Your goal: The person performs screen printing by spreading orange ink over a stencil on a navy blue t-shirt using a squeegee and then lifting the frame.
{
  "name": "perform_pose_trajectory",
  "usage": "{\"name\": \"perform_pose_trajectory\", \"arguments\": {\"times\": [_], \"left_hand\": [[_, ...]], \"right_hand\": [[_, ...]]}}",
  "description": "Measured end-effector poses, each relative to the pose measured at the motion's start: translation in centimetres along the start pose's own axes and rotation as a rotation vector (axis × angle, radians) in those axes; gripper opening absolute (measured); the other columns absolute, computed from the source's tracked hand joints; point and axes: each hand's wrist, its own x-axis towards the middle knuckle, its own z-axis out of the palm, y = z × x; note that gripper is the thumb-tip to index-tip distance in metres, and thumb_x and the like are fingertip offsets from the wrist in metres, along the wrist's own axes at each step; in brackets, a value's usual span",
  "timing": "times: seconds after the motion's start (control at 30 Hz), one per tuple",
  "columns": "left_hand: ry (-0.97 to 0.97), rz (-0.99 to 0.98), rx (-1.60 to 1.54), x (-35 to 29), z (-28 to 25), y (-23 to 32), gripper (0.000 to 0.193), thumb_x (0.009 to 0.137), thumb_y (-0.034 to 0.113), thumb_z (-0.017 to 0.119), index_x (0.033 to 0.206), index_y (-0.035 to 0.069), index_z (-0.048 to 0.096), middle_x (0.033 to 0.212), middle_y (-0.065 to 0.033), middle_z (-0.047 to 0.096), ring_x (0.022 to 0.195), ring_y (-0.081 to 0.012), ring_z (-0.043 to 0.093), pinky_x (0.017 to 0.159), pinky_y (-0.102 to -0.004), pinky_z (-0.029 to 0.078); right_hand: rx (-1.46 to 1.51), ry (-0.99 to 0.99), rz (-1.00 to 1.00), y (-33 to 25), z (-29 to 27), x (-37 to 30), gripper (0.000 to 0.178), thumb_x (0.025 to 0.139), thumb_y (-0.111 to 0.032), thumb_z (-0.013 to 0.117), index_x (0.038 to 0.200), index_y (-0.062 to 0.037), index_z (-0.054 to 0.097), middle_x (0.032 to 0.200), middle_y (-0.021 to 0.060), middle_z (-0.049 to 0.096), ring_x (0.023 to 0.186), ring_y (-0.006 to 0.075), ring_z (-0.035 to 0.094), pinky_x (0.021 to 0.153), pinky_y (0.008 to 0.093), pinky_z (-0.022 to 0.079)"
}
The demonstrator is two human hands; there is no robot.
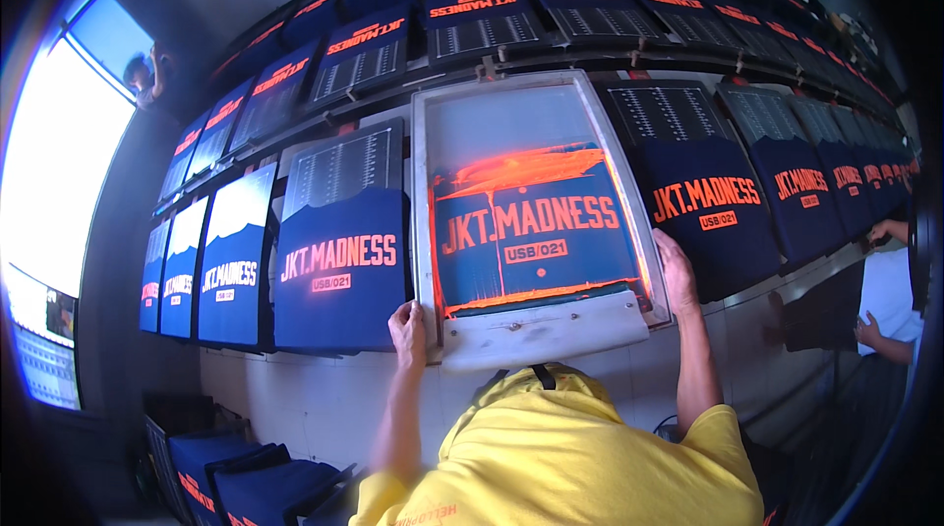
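open air above screen frame (421,192), pale bar (546,331) across its near end, boards (342,167) close either side

The screen frame (423,202) is pale grey, with neon-orange ink (531,170) inside; right of the frame, a navy shirt (703,256) bears orange lettering (706,194) and a black board (664,111) white ticks.

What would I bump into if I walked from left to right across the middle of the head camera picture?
Bright window → navy shirt with orange letters → left hand → framed printing screen → right hand → person in a white top.
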Motion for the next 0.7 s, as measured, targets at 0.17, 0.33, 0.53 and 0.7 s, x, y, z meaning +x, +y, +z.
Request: {"name": "perform_pose_trajectory", "arguments": {"times": [0.17, 0.33, 0.53, 0.7], "left_hand": [[-0.053, 0.017, -0.064, -0.1, -2.1, 0.0, 0.036, 0.097, 0.025, 0.057, 0.103, -0.010, 0.066, 0.076, 0.0001, 0.058, 0.070, -0.0078, 0.047, 0.062, -0.0260, 0.039], [-0.037, 0.026, -0.039, 1.1, -6.8, -1.0, 0.038, 0.098, 0.027, 0.056, 0.104, -0.009, 0.066, 0.076, 0.0006, 0.056, 0.070, -0.0073, 0.045, 0.061, -0.0261, 0.038], [-0.003, 0.072, -0.115, 4.8, -15.2, -3.4, 0.038, 0.099, 0.029, 0.055, 0.098, -0.007, 0.067, 0.072, 0.0042, 0.051, 0.065, -0.0060, 0.041, 0.056, -0.0254, 0.033], [0.044, 0.058, -0.069, 8.6, -25.2, -5.4, 0.036, 0.099, 0.029, 0.056, 0.096, -0.006, 0.067, 0.072, 0.0056, 0.049, 0.064, -0.0047, 0.040, 0.054, -0.0254, 0.032]], "right_hand": [[0.060, 0.015, -0.030, -0.5, 0.9, -1.3, 0.065, 0.097, -0.045, 0.047, 0.139, 0.0048, 0.045, 0.143, 0.0163, 0.048, 0.137, 0.0257, 0.039, 0.116, 0.0397, 0.025], [0.041, 0.100, 0.061, -0.5, 5.9, -2.5, 0.055, 0.100, -0.036, 0.046, 0.137, 0.0042, 0.048, 0.135, 0.0153, 0.055, 0.128, 0.0223, 0.048, 0.110, 0.0370, 0.034], [-0.175, 0.292, 0.132, 4.3, 13.8, -2.8, 0.035, 0.097, -0.010, 0.054, 0.128, 0.0075, 0.057, 0.121, 0.0131, 0.064, 0.107, 0.0160, 0.061, 0.097, 0.0286, 0.046], [-0.248, 0.345, 0.093, 11.1, 23.1, -3.6, 0.031, 0.094, -0.001, 0.058, 0.124, 0.0073, 0.060, 0.114, 0.0117, 0.067, 0.101, 0.0142, 0.063, 0.091, 0.0272, 0.049]]}}
